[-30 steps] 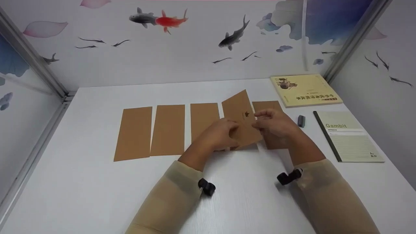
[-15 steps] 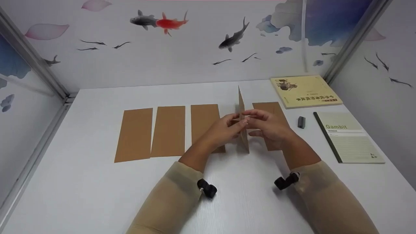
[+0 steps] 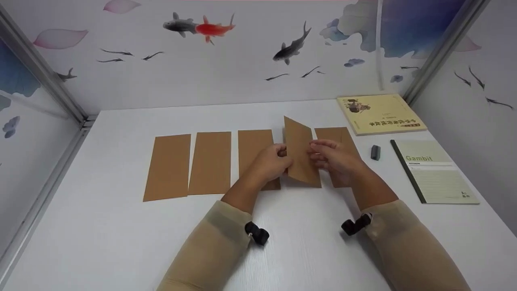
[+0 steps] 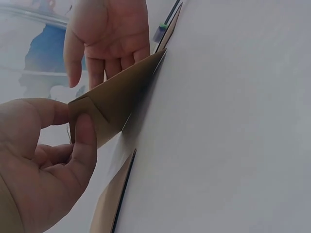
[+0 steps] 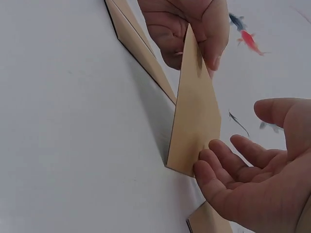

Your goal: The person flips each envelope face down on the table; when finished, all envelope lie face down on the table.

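Before me stands a thin brown kraft-paper notebook (image 3: 301,151), tilted up on its edge with a plain face toward the head camera. My left hand (image 3: 271,162) pinches its left edge, and in the left wrist view the thumb (image 4: 85,133) presses one face. At the opposite edge is my right hand (image 3: 336,157). Its relaxed fingers (image 5: 221,167) touch the notebook in the right wrist view, while its thumb stays apart. A similar notebook (image 3: 255,141) lies left of the held one, partly covered by my left forearm. Another notebook (image 3: 339,139) lies to the right, behind my right hand.
Two more brown notebooks, one at far left (image 3: 167,167) and one beside it (image 3: 210,163), lie flat. At right are a small grey block (image 3: 375,152), a pale "Gambit" notebook (image 3: 436,173) and a yellow book (image 3: 383,113). Printed walls enclose the white table (image 3: 101,242).
The held notebook has turned over, from its printed logo side through edge-on to its plain side. The right hand's thumb has come away from it. The other notebooks have stayed put.
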Demonstrator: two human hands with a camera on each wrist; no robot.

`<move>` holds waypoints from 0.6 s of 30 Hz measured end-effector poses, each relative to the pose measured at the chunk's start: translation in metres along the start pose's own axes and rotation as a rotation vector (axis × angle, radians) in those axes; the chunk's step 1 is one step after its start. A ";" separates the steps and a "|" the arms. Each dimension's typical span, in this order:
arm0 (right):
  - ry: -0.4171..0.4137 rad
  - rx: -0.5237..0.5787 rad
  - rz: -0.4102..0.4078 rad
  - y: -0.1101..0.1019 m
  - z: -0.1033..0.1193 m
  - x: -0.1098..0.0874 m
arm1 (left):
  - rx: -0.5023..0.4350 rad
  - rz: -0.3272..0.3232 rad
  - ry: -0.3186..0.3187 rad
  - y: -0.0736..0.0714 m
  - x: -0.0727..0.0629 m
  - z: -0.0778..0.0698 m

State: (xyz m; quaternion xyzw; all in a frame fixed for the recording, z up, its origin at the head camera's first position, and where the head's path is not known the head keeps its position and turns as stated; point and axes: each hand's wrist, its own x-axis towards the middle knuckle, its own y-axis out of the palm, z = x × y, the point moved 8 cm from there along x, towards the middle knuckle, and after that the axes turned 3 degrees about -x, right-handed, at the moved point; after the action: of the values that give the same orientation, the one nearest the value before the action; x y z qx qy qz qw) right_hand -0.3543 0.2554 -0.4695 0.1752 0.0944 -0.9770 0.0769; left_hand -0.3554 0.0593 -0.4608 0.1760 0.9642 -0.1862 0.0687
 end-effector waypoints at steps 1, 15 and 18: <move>0.003 -0.002 -0.001 -0.001 -0.001 0.001 | 0.023 -0.014 -0.013 -0.002 0.000 0.001; 0.031 -0.008 -0.025 -0.016 0.003 -0.001 | 0.265 -0.057 -0.087 -0.009 -0.005 0.002; 0.014 -0.005 -0.039 -0.025 0.007 -0.007 | 0.275 -0.058 -0.076 -0.009 -0.008 -0.002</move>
State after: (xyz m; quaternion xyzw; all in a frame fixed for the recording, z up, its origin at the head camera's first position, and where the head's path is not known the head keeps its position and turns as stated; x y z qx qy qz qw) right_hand -0.3544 0.2788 -0.4564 0.1799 0.1007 -0.9768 0.0577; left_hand -0.3515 0.0497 -0.4549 0.1485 0.9310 -0.3249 0.0749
